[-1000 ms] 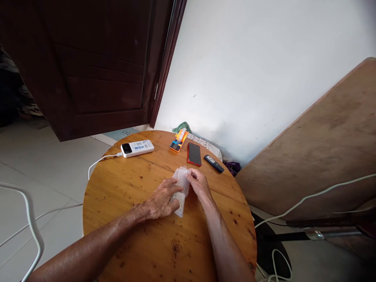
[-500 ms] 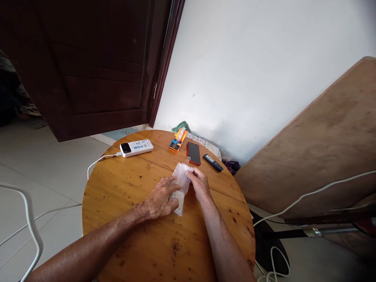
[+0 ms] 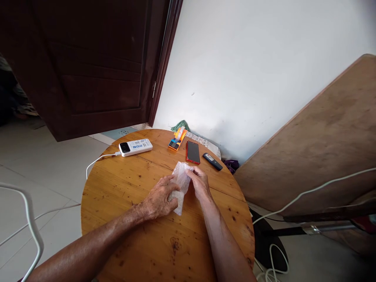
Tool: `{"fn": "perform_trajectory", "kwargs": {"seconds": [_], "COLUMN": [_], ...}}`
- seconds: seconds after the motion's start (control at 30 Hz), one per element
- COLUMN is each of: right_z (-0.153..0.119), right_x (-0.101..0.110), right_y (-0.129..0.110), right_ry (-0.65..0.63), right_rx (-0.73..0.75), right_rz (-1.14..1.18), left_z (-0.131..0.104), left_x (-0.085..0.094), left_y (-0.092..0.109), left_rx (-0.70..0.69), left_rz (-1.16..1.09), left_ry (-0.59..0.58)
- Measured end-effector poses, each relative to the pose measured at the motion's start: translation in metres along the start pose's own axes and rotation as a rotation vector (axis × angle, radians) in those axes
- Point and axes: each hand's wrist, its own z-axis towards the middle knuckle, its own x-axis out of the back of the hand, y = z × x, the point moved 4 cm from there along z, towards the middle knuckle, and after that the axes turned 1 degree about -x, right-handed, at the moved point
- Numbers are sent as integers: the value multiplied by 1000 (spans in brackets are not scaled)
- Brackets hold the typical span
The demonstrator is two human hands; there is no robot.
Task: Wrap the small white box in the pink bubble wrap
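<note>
Head view: round wooden table (image 3: 126, 203), white wall (image 3: 249, 58), dark door (image 3: 88, 66).

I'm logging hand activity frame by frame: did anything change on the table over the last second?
Very little. The left hand and right hand keep hold of the bubble wrap at the same spot on the round table. The slight drop of everything in the picture looks like camera movement. The power bank, red phone, orange item and dark remote lie unmoved.
</note>
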Motion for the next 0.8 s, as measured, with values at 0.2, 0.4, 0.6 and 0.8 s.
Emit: {"fn": "perform_trajectory", "kwargs": {"seconds": [0.2,0.4,0.6,0.8], "right_z": [-4,-11,-18,-23], "right_x": [-1,-7,-16,-6], "right_y": [-10,-23,-31,-31], "right_ry": [-43,-128,-187,-122], "right_rx": [-47,-80,-51,47], "right_rz": [30,41,36,1], "left_z": [1,1,1,1], "left_x": [0,1,2,1], "left_y": [0,0,1,1], "left_rx": [51,38,73,52], "left_rz": [8,16,9,10], "left_ry": [-13,-15,-33,-10]}}
